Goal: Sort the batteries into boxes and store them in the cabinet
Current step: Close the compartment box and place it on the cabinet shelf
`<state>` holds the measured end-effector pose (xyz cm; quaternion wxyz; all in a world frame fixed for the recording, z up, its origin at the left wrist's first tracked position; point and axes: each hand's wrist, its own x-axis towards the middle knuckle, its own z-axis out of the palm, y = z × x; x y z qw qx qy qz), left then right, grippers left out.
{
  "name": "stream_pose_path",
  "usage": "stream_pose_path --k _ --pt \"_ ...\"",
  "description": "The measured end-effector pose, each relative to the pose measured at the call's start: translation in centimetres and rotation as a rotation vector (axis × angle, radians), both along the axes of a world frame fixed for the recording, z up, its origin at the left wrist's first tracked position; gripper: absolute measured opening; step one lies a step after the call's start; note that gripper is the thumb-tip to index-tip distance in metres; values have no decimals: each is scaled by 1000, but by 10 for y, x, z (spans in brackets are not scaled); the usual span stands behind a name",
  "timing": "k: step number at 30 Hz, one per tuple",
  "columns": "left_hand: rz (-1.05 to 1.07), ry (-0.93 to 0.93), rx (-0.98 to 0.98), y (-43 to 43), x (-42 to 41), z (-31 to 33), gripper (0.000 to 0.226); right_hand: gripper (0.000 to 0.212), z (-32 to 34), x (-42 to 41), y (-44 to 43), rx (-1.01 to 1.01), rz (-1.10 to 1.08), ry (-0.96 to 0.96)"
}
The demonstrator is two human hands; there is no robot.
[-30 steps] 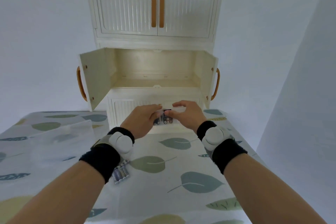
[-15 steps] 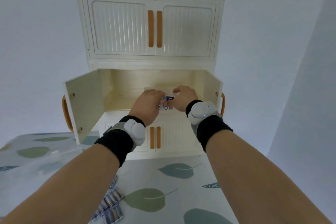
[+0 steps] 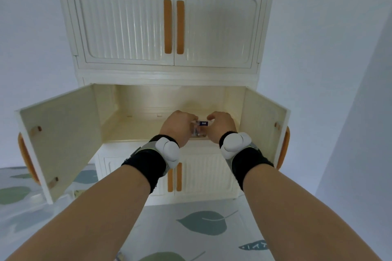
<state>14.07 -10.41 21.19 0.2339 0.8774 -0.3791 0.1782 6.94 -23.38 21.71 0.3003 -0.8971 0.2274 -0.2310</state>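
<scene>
Clear plastic, the small battery box (image 3: 199, 128) sits pinched between the left hand (image 3: 177, 127) and right hand (image 3: 220, 126), just over the front edge of the open middle compartment of the cabinet (image 3: 169, 95). Both hands are curled closed on its 2 ends. To do this well, I would keep it level, slide it further onto the shelf floor, and release only once it rests flat.

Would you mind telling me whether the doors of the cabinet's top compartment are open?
No, the two upper doors sit shut with their orange handles side by side, while only the middle compartment below stands open.
</scene>
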Motion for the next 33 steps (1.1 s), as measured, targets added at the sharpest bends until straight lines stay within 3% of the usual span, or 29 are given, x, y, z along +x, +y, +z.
stream_pose_path --k 8,18,23,29,33 --pt "-17 -3 66 -20 13 -12 27 41 -19 14 -24 -113 -41 52" --pt "-43 9 204 -25 8 -9 38 46 -25 12 -26 -167 -6 139" --pt "-12 43 178 -14 -11 -2 45 55 -17 -10 -13 -200 10 68" --pt "-19 60 128 54 -63 -16 33 40 -17 -47 44 -245 120 -68" --pt "67 130 153 119 -82 -59 29 32 -54 -67 94 -273 243 -15"
